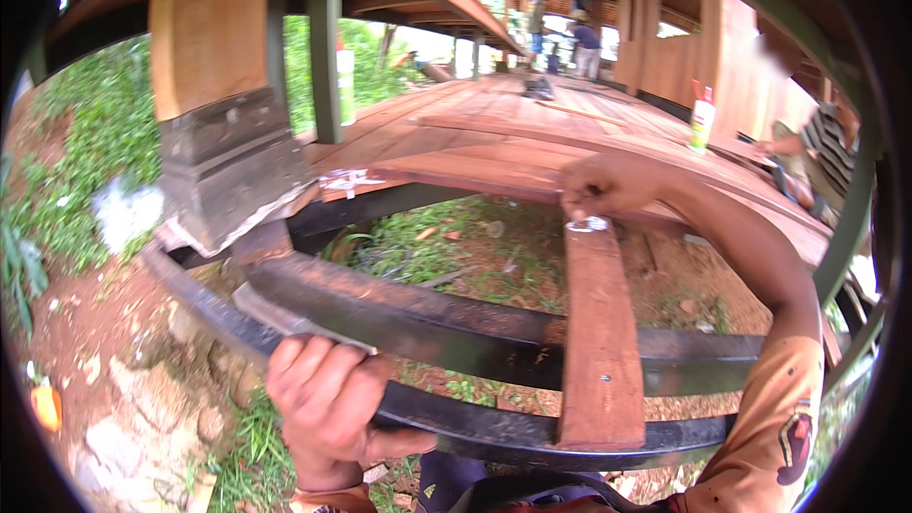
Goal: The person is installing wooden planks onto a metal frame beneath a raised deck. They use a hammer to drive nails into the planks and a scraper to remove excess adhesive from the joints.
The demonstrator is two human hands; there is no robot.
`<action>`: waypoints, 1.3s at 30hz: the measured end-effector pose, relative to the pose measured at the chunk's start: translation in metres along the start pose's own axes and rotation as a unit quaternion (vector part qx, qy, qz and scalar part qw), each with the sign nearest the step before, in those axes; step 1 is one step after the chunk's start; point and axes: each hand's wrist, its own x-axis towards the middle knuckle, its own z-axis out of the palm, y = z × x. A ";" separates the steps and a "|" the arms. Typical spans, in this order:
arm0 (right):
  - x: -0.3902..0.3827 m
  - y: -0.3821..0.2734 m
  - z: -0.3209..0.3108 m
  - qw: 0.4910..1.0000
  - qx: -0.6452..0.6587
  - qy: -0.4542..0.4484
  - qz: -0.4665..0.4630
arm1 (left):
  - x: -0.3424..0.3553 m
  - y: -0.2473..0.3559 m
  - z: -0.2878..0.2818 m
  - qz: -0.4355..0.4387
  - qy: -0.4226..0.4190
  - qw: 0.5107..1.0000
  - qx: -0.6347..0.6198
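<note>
Clenching a black beam (503, 429): left fingers (312, 372); right fingers (577, 194), grasp unclear; bottle label (701, 123) blurred.

This is an outdoor building site, around an open-sided timber structure with an unfinished floor. Reddish floorboards (465, 106) stretch toward the back, but in the foreground black beams (427, 323) lie exposed above bare soil (693, 275) and grass (256, 451), with one wooden plank (603, 351) across them. A thick wooden post (211, 28) stands on a dark stepped base (228, 161), near a slim green post (326, 57); wooden walls (746, 52) rise at the right. A nozzled cartridge (701, 123) stands upright on the boards. Farther back are people (586, 43), and someone in a striped shirt (828, 142) is low at the right edge.
</note>
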 end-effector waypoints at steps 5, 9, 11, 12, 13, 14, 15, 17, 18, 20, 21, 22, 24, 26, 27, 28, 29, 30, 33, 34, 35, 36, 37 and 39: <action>-0.006 0.009 0.011 0.996 0.056 0.058 -0.029 | 0.001 -0.006 -0.001 0.035 0.023 0.999 0.011; -0.007 0.005 0.010 0.996 0.072 0.055 -0.006 | 0.001 -0.001 -0.004 0.016 0.004 1.000 0.010; -0.007 0.007 0.006 0.997 0.069 0.023 -0.005 | 0.002 0.001 -0.003 0.006 -0.006 1.000 -0.001; -0.003 0.011 0.000 0.998 0.065 -0.006 -0.012 | 0.003 0.001 -0.005 0.004 -0.011 1.000 -0.007; 0.000 0.012 -0.007 0.997 0.061 -0.035 -0.017 | 0.005 0.002 -0.006 0.003 -0.017 1.000 -0.014; 0.007 0.011 -0.011 0.997 0.049 -0.061 0.001 | 0.005 0.001 -0.005 0.004 -0.015 1.000 -0.015; 0.015 0.006 -0.015 0.996 0.037 -0.085 0.015 | 0.006 0.002 -0.007 0.001 -0.019 1.000 -0.012; 0.025 -0.001 -0.018 0.992 0.018 -0.116 0.038 | 0.005 0.003 -0.009 -0.005 -0.024 1.000 -0.006; 0.028 -0.004 -0.019 0.991 0.010 -0.122 0.046 | 0.005 0.003 -0.009 -0.007 -0.025 1.000 -0.008; 0.029 -0.007 -0.020 0.991 -0.011 -0.122 0.046 | 0.005 0.005 -0.011 -0.016 -0.026 0.999 -0.011; 0.028 -0.009 -0.019 0.992 -0.024 -0.117 0.037 | 0.005 0.005 -0.011 -0.014 -0.024 1.000 -0.011; 0.026 -0.009 -0.018 0.993 -0.037 -0.111 0.027 | 0.005 0.003 -0.011 -0.013 -0.022 1.000 -0.012; 0.005 -0.005 -0.004 0.999 0.001 -0.035 0.032 | 0.003 0.002 -0.008 -0.006 -0.023 1.000 -0.010; -0.004 0.000 0.004 0.999 0.026 0.018 0.014 | 0.001 0.002 -0.003 -0.003 -0.005 1.000 0.004; -0.010 0.006 0.008 0.999 0.028 0.035 0.001 | 0.004 0.001 0.001 0.008 0.007 1.000 0.003; -0.015 0.011 0.012 0.998 0.029 0.053 -0.010 | 0.003 -0.001 0.001 0.013 -0.002 1.000 -0.002; -0.017 0.014 0.013 0.998 0.024 0.048 -0.020 | 0.004 -0.001 -0.002 0.012 -0.003 1.000 0.000; -0.013 0.020 0.014 0.999 0.019 0.042 -0.027 | 0.003 -0.001 -0.002 0.012 -0.005 1.000 0.000; 0.010 0.011 -0.006 0.999 0.039 -0.032 -0.009 | 0.001 0.003 0.003 -0.006 0.028 1.000 -0.003; 0.020 0.008 -0.013 0.997 0.036 -0.069 0.024 | 0.002 0.005 0.004 -0.011 0.042 0.999 0.001; 0.025 0.007 -0.018 0.992 0.038 -0.107 0.059 | 0.002 0.007 0.007 -0.015 0.053 0.998 0.000; 0.033 0.005 -0.019 0.985 0.038 -0.147 0.085 | 0.000 0.003 0.010 -0.001 0.061 0.998 0.005; 0.038 0.002 -0.017 0.985 0.034 -0.143 0.094 | -0.001 0.000 0.011 0.002 0.055 0.998 0.005; 0.032 -0.011 -0.019 0.983 0.019 -0.138 0.121 | 0.000 0.000 0.011 0.007 0.054 0.999 -0.003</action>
